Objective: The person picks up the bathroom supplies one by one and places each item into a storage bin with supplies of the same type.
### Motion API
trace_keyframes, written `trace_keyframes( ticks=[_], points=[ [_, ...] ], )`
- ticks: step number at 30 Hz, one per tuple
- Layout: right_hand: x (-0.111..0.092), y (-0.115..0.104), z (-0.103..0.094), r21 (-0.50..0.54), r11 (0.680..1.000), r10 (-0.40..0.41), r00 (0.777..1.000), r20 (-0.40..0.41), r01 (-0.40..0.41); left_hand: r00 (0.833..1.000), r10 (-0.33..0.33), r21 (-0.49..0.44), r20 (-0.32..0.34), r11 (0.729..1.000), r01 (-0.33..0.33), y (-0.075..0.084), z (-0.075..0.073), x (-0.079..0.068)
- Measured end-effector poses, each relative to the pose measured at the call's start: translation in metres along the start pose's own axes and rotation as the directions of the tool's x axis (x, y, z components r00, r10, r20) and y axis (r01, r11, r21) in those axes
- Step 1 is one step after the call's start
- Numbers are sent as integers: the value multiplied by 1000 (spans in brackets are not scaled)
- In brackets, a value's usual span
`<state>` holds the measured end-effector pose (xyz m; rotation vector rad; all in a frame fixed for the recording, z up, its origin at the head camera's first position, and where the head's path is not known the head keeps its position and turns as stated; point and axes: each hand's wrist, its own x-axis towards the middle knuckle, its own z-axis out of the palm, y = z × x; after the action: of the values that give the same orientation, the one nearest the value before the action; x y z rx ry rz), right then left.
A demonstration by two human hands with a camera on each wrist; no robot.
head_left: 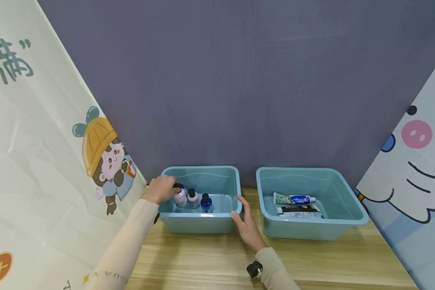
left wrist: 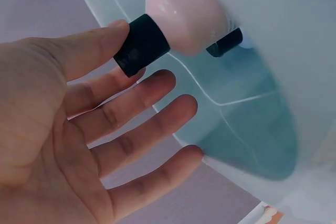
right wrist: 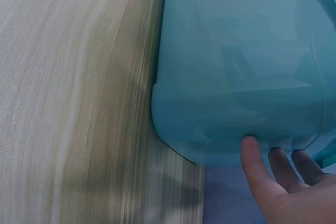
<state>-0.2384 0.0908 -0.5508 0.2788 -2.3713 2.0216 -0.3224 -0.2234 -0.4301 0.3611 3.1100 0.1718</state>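
Observation:
In the left blue bin (head_left: 199,223), my left hand (head_left: 161,189) pinches the black cap of a pale pink bottle (head_left: 180,198) between thumb and index finger. The left wrist view shows the pink bottle (left wrist: 184,17) tilted, with the other fingers of the left hand (left wrist: 100,124) spread loosely below the cap. Beside it stand a second pale bottle (head_left: 193,200) and a dark blue bottle (head_left: 206,204), both black-capped. My right hand (head_left: 249,225) is at the bin's front right corner. Its fairly straight fingers (right wrist: 252,153) touch the bin's outer wall (right wrist: 231,114).
A second blue bin (head_left: 301,230) stands to the right, holding a green and blue toothpaste tube (head_left: 293,199), a black tube (head_left: 298,209) and a white tube (head_left: 302,215). Both bins rest on a wooden table (head_left: 203,262) against a grey-purple wall (head_left: 232,88). Printed panels flank both sides.

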Motion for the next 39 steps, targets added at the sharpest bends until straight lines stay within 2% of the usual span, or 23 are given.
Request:
trace_keyframes(
  ticks=[7,13,16,21,29,39],
  points=[
    [-2,-4,-2,15,999,-30,1000,6,30,998,-20,39,66,999,17,-4,0,11],
    [7,20,1,-21,999,-37,999,-23,36,994,-29,41,110,999,25,-4,1,18],
    [8,24,2,-26,999,-30,999,-25,29,991,-38,46,130,998,32,-1,-1,20],
    [-1,0,1,-15,999,-32,999,-17,32,987,-45,66,153,997,35,0,0,24],
    [-5,-11,-4,-25,999,-24,1000,9,24,979,-71,124,189,991,48,-2,5,34],
    [8,27,0,-62,998,-29,1000,-5,29,982,-68,158,178,987,40,3,2,34]
  ],
)
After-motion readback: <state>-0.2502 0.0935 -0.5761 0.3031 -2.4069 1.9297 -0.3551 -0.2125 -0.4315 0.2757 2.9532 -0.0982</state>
